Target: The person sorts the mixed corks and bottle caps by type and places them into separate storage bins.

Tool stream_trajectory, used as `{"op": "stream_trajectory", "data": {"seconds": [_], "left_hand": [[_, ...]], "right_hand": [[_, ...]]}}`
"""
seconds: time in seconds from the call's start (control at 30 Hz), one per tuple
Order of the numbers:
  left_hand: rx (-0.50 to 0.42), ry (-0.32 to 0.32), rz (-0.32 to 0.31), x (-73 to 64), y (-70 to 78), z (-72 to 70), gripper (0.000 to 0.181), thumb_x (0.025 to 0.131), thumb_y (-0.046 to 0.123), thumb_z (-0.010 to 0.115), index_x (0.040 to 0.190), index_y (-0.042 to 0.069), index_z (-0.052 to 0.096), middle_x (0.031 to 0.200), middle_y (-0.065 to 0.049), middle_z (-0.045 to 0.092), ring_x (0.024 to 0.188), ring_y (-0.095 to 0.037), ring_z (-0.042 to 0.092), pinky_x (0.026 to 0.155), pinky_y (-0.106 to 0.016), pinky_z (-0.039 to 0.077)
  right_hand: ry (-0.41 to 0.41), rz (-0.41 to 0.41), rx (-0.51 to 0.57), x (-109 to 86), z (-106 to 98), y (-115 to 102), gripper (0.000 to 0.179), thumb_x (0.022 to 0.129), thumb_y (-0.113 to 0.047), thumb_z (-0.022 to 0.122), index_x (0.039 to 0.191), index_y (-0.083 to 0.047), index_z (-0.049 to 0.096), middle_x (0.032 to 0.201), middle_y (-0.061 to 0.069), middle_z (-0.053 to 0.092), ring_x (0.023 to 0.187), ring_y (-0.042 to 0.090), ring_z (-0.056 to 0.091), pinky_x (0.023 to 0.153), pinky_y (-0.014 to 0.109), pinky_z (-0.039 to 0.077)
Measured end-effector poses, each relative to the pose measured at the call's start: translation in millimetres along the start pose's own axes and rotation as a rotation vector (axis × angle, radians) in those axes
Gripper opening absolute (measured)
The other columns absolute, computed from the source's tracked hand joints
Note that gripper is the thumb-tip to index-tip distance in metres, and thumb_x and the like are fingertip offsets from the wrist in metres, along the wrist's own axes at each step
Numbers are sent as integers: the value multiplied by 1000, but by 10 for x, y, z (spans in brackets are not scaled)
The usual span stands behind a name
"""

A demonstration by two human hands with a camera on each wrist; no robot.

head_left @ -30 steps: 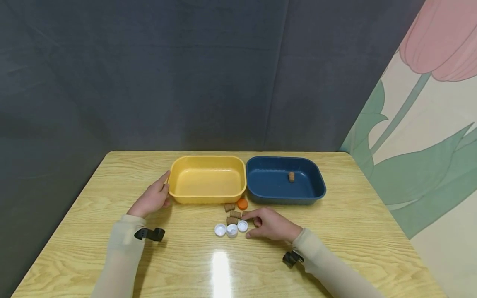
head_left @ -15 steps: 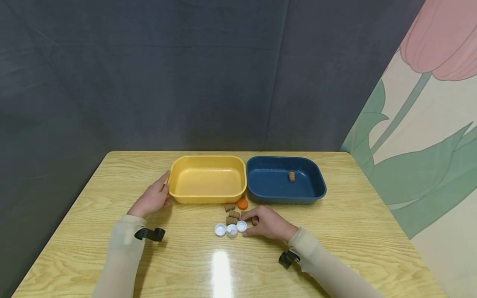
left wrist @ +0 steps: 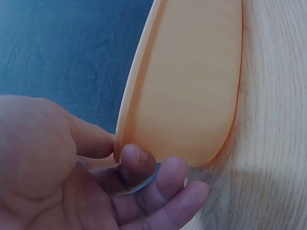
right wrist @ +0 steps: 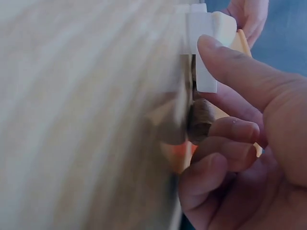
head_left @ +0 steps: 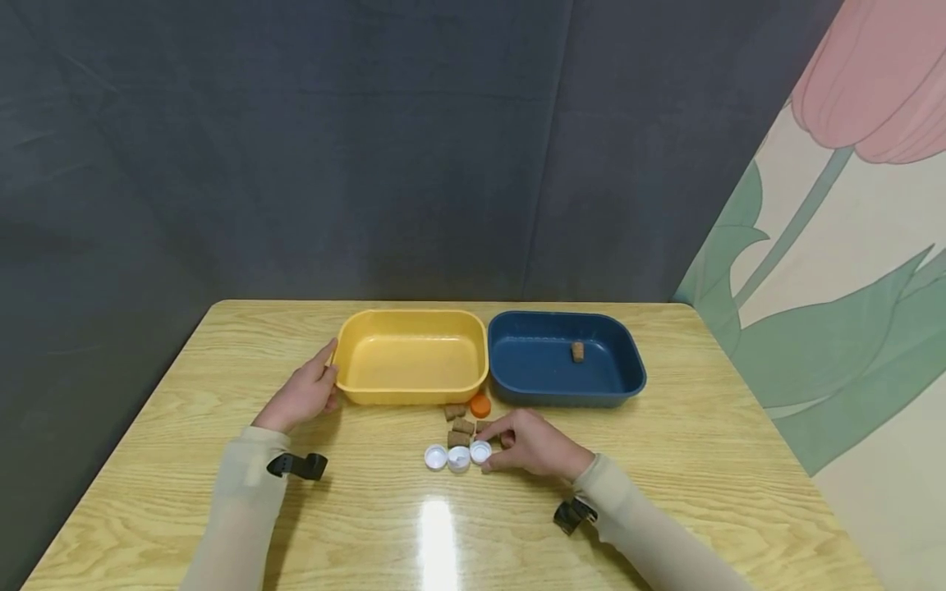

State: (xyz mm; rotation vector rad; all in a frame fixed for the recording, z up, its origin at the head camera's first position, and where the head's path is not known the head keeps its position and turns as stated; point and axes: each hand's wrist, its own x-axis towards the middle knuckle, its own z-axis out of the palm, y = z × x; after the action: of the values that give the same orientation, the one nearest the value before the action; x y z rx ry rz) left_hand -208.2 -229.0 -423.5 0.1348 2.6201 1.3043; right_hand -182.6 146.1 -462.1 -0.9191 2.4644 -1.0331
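Observation:
In the head view my left hand (head_left: 303,394) holds the left end of the yellow bin (head_left: 414,396) at its rim. The left wrist view shows the thumb at the bin's edge and curled fingers (left wrist: 172,175) right beside its end wall. My right hand (head_left: 535,443) pinches a white bottle cap (head_left: 480,452) between thumb and index finger, low over the table. The right wrist view shows this cap (right wrist: 206,79) on edge, with the other fingers curled. Two more white caps, a left one (head_left: 436,457) and a middle one (head_left: 459,459), lie next to it. Several corks (head_left: 459,439) lie just behind.
A blue bin (head_left: 565,400) stands right beside the yellow one, with a single cork (head_left: 577,352) inside. An orange cap (head_left: 480,405) lies in front of where the bins meet. Behind the wooden table (head_left: 355,509) hangs a dark curtain (head_left: 443,164).
The right hand has moved slightly left, and its thumb and index finger have closed on the right-hand white cap. The left hand stays at the yellow bin.

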Motion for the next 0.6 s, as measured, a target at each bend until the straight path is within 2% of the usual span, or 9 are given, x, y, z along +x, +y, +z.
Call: {"op": "stream_trajectory", "data": {"seconds": [0.13,0.3,0.6], "left_hand": [[5,-2,9,2,-9,3,57,110,13,28,161,3,3,81,-13,50,69,-27,58,68,-39,53],[8,-3,10,7,-22,14,57,110,13,29,160,1,4,79,-10,49,69,-25,59,67,-38,53],[12,1,13,4,-24,10,58,110,12,29,160,1,3,79,-10,49,68,-23,58,66,-36,52]], "right_hand": [[17,23,56,-1,-45,-55,26,78,-19,87,104,-19,80,58,-6,43,52,3,36,51,18,29],[55,-10,26,-1,-135,-130,27,77,-17,88,103,-16,80,60,-6,46,54,2,38,51,17,30],[103,-71,-26,53,-326,-326,28,78,-20,87,105,-17,80,62,-9,34,55,4,32,53,20,24]]}}
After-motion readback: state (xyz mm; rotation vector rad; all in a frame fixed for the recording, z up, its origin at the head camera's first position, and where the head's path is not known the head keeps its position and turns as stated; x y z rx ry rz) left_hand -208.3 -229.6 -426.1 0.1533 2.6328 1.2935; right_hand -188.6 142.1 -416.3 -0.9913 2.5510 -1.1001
